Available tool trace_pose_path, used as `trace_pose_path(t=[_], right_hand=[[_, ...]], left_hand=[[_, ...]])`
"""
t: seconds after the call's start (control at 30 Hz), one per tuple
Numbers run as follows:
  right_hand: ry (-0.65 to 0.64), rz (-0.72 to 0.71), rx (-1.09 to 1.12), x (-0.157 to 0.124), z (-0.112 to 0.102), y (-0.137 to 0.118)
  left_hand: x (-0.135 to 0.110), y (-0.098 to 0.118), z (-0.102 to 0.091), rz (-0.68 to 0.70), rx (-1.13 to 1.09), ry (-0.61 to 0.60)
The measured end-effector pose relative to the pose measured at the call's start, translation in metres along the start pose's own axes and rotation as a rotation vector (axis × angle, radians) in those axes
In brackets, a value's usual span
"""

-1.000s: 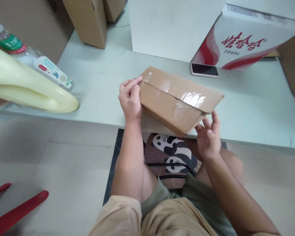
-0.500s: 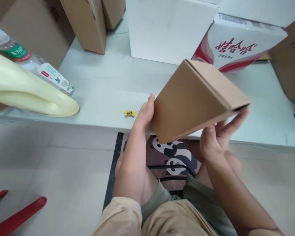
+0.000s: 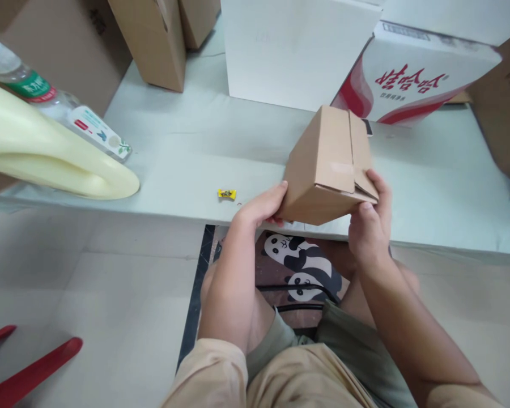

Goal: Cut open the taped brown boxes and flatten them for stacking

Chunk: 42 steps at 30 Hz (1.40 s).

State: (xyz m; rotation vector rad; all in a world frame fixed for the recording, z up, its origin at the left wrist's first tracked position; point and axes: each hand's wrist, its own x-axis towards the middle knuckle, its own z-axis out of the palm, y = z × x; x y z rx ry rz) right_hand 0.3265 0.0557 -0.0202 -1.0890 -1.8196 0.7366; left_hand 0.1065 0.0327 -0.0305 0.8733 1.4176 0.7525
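A small brown cardboard box [image 3: 308, 170] is held tilted over the table's front edge, its flapped side showing. My left hand [image 3: 267, 205] supports it from the left, with the fingers partly hidden behind and under the box. On the right, my right hand [image 3: 372, 218] grips the corner of a flap [image 3: 362, 161] between thumb and fingers; a narrow dark gap shows at that corner. Left of my left hand, a yellow-wrapped candy [image 3: 226, 194] lies on the table. The inside of the box cannot be seen.
White boxes [image 3: 293, 51] and a white-and-red printed carton [image 3: 412, 79] stand at the back. Brown cartons [image 3: 153, 45] are behind left. A pale yellow curved object [image 3: 68, 158] and a plastic bottle [image 3: 29, 85] are at left. A dark-edged item [image 3: 368, 128] shows behind the box.
The box has been turned and lowered, so its flapped side now faces up toward me. My right hand has shifted left with it; my left hand has moved slightly right and lower.
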Motion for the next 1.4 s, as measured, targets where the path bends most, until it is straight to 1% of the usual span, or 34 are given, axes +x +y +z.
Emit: trace_pose_path(t=[0.03,0.07,0.1,0.17,0.2,0.23,0.27,0.3,0.33,0.37,0.4,0.47,0.53,0.57,0.63,0.73,0.8,0.87,1.0,1.07,1.1,1.17,1.2,1.23,1.27,1.3,1.37,1.4], right_hand=[[0.002,-0.001,-0.005,0.002,0.001,0.001],[0.0,-0.003,-0.001,0.004,0.002,0.001],[-0.011,-0.004,0.009,0.006,0.004,0.002],[-0.049,0.003,0.047,0.008,0.008,0.003],[-0.063,0.008,0.072,0.008,0.01,0.004],[-0.074,0.016,0.096,0.007,0.012,0.004],[-0.087,0.026,0.115,0.006,0.014,0.005],[-0.105,0.034,0.128,0.005,0.016,0.006],[-0.132,0.039,0.133,0.004,0.017,0.007],[-0.17,0.04,0.136,0.004,0.019,0.008],[-0.203,0.037,0.146,0.003,0.019,0.01],[-0.224,0.044,0.184,0.005,0.018,0.015],[-0.184,0.099,0.157,0.008,0.015,0.023],[-0.159,0.138,0.081,0.011,0.012,0.027],[-0.155,0.193,-0.19,0.015,0.006,0.038],[-0.199,0.169,-0.598,0.017,-0.004,0.054],[-0.182,0.15,-0.745,0.016,-0.011,0.062],[-0.144,0.196,-0.806,0.015,-0.02,0.068],[-0.116,0.401,-0.813,0.015,-0.041,0.072],[-0.114,0.505,-0.711,0.015,-0.05,0.069],[-0.108,0.552,-0.585,0.014,-0.052,0.066],[-0.085,0.599,-0.194,0.009,-0.055,0.055],[-0.072,0.582,0.022,0.006,-0.055,0.048],[-0.061,0.53,0.216,0.002,-0.055,0.039],[-0.053,0.45,0.362,-0.003,-0.054,0.029],[-0.051,0.366,0.456,-0.007,-0.054,0.019],[-0.06,0.15,0.524,-0.018,-0.054,-0.004],[-0.073,0.015,0.498,-0.023,-0.054,-0.015]], left_hand=[[0.002,-0.002,0.0,0.029,0.04,-0.005],[0.004,-0.004,-0.001,0.073,0.095,0.021],[0.008,-0.005,-0.002,0.12,0.157,0.083],[0.015,-0.008,-0.005,0.229,0.242,0.291],[0.017,-0.008,-0.006,0.313,0.248,0.402],[0.019,-0.007,-0.007,0.427,0.234,0.495],[0.019,-0.005,-0.008,0.57,0.216,0.555],[0.018,-0.002,-0.009,0.726,0.211,0.579],[0.016,0.0,-0.009,0.865,0.232,0.576],[0.013,0.003,-0.009,0.964,0.277,0.561],[0.011,0.005,-0.008,1.02,0.33,0.55],[0.007,0.007,-0.006,1.054,0.408,0.546],[0.006,0.007,-0.005,1.051,0.42,0.559],[0.006,0.006,-0.005,1.044,0.414,0.566],[0.007,0.005,-0.004,1.027,0.405,0.575],[0.009,0.004,-0.005,1.012,0.396,0.582],[0.009,0.004,-0.005,1.006,0.388,0.581],[0.01,0.004,-0.006,1.0,0.383,0.579],[0.01,0.004,-0.006,1.002,0.37,0.574],[0.01,0.004,-0.006,1.001,0.362,0.574],[0.009,0.004,-0.005,1.0,0.361,0.575],[0.009,0.004,-0.005,1.004,0.361,0.578],[0.01,0.004,-0.005,1.01,0.361,0.58],[0.01,0.004,-0.005,1.018,0.362,0.583],[0.011,0.004,-0.005,1.027,0.362,0.584],[0.011,0.003,-0.005,1.036,0.36,0.586],[0.013,0.002,-0.005,1.054,0.354,0.588],[0.014,0.002,-0.005,1.063,0.349,0.59]])
